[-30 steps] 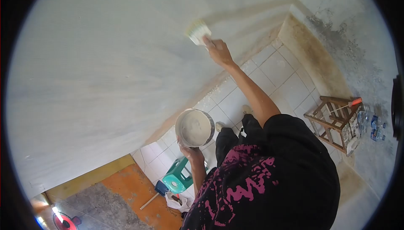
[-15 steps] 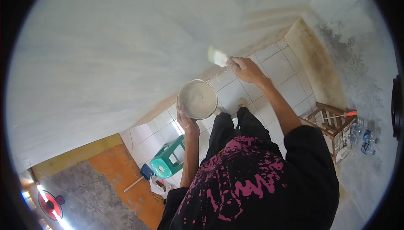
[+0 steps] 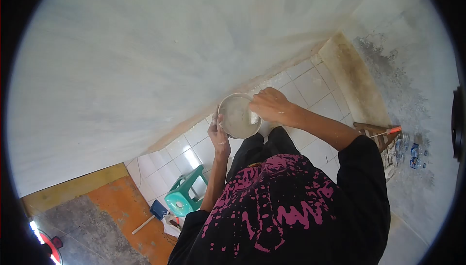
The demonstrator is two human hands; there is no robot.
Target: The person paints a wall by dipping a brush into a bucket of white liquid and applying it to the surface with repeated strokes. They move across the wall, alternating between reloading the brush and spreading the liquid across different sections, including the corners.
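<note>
My left hand point(image 3: 220, 133) grips the left side of a round paint bucket point(image 3: 224, 130), fingers against its outer wall. Pale grey-white paint point(image 3: 236, 114) lies inside. Over the bucket's right rim, my right hand point(image 3: 268, 105) is closed round a paintbrush point(image 3: 254, 118). The white head of the brush points down into the bucket; its handle is hidden in my fingers. Close beyond the bucket stands a wall point(image 3: 145, 71) with streaky whitish paint.
A green plastic stool point(image 3: 180, 202) stands on the tiled floor point(image 3: 310, 86) at lower left, near a white plastic bag point(image 3: 171, 226). To the right are a wooden stool point(image 3: 371, 130), a paint roller with orange handle point(image 3: 394, 129) and several plastic bottles point(image 3: 416, 156). A red fan point(image 3: 52, 248) is at far lower left.
My right hand has brought the paintbrush from near the wall down and back into the bucket. The bucket in my left hand has shifted slightly right in view.
</note>
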